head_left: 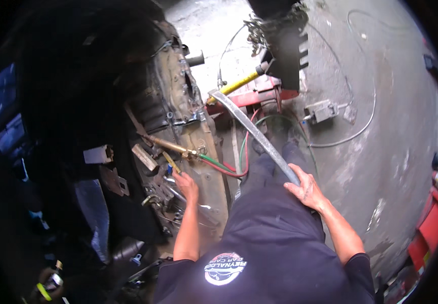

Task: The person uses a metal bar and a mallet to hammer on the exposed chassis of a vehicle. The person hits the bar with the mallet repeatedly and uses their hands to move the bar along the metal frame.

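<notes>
My right hand (306, 187) is closed round the lower end of a long grey metal bar (254, 131), whose bent tip lies near a yellow tube (241, 82) on red equipment. My left hand (186, 183) reaches into loose parts on the car body's sill (208, 177), its fingers on a narrow yellow object with a blue piece (170, 160); whether it grips this is hard to tell. Just above lies a brass torch (170, 146) with red and green hoses. A short wooden block (145, 156) and several metal tools are beside it.
The corroded car body (168, 86) and dark interior fill the left side. Ahead are red lifting equipment (257, 96), a chain (262, 30) and a grey metal unit (322, 111) with a hose on the concrete floor (361, 177). Red equipment (429, 223) stands at the right edge.
</notes>
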Demonstrator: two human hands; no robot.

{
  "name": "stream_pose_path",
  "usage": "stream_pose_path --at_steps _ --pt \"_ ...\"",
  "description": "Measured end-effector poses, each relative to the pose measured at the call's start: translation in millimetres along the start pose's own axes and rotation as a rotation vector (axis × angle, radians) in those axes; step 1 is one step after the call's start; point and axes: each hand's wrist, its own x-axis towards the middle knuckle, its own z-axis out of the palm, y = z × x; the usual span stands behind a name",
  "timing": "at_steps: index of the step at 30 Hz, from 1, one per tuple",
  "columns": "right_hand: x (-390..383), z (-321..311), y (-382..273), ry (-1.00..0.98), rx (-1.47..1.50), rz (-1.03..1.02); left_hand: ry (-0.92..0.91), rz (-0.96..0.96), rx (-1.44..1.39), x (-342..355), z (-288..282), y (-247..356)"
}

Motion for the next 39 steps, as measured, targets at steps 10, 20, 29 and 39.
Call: stream_pose_path --at_steps 10,20,29,39 --pt "82 7 86 -0.298 0.467 0.249 -0.026 -0.007 0.191 8 2 10" --pt "111 19 177 -0.499 0.678 0.579 -0.05 -0.132 0.329 3 -6 -6" --pt "129 34 244 -0.48 0.776 0.685 -0.036 -0.006 0.479 -9 -28 -52" --pt "146 54 283 -0.491 1.13 0.711 -0.173 0.028 0.649 -17 -56 -75"
